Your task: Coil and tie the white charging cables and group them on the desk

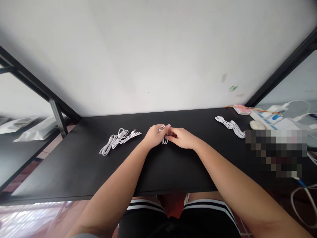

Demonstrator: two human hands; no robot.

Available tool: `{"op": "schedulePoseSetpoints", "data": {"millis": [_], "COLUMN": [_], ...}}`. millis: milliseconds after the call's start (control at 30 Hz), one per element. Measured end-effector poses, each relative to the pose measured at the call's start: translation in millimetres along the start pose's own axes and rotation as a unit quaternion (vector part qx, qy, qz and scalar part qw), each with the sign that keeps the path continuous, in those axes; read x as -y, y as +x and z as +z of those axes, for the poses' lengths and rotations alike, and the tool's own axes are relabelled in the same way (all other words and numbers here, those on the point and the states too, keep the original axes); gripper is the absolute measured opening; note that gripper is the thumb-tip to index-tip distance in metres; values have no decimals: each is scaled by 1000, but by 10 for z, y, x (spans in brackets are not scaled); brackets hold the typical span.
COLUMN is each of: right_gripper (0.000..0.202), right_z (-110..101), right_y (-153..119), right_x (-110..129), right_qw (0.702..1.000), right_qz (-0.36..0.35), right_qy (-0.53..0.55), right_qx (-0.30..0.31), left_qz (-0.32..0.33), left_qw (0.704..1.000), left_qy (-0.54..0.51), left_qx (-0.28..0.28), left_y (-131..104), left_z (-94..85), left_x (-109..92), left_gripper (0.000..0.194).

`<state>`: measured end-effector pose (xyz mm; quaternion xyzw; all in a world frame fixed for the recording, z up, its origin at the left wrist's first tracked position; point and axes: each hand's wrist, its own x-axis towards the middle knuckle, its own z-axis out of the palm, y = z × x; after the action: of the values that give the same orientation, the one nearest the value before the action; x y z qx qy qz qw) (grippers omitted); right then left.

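Observation:
Both hands meet over the middle of the black table (173, 175), closed around a coiled white cable (164, 141). My left hand (156, 135) grips the coil from the left, and some loops show above and below its fingers. From the right, my right hand (180, 137) pinches the same cable near its fingertips. The fingers hide most of the coil, so its ends cannot be made out. To the left of my hands lie several bundled white cables (120, 138), one with a metal plug showing.
At the right lies another bundle of white cable (230, 125). Past it are a white mouse (257, 125), a power strip (264, 119) with plugs, and a pink box (242, 109). A pale wall (153, 66) rises behind the table. Plastic bags (37, 130) lie on a surface at the left.

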<state>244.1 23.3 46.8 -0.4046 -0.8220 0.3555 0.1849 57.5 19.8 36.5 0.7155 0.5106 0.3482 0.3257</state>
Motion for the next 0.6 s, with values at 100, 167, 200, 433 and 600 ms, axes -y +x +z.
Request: {"op": "schedulePoseSetpoints", "data": {"millis": [100, 167, 200, 433, 600], "right_gripper": [19, 19, 19, 21, 25], "right_z": [2, 1, 0, -6, -7], "right_y": [1, 2, 2, -3, -11], "right_x": [-10, -12, -9, 24, 32], "right_qw": [1000, 1000, 1000, 999, 998], "right_qz": [6, 8, 9, 8, 16], "right_qy": [-7, -12, -14, -36, -52], "right_qx": [1, 2, 3, 2, 10], "left_qz": [-2, -9, -11, -5, 15], "left_qw": [1000, 1000, 1000, 998, 995], "left_qy": [-2, 2, 3, 57, 98], "left_qx": [-3, -7, -9, 10, 28], "left_y": [-1, -1, -1, -3, -15], "left_z": [2, 4, 5, -13, -31], "left_x": [-11, -18, -21, -38, -42], "left_gripper": [54, 54, 53, 48, 43]}}
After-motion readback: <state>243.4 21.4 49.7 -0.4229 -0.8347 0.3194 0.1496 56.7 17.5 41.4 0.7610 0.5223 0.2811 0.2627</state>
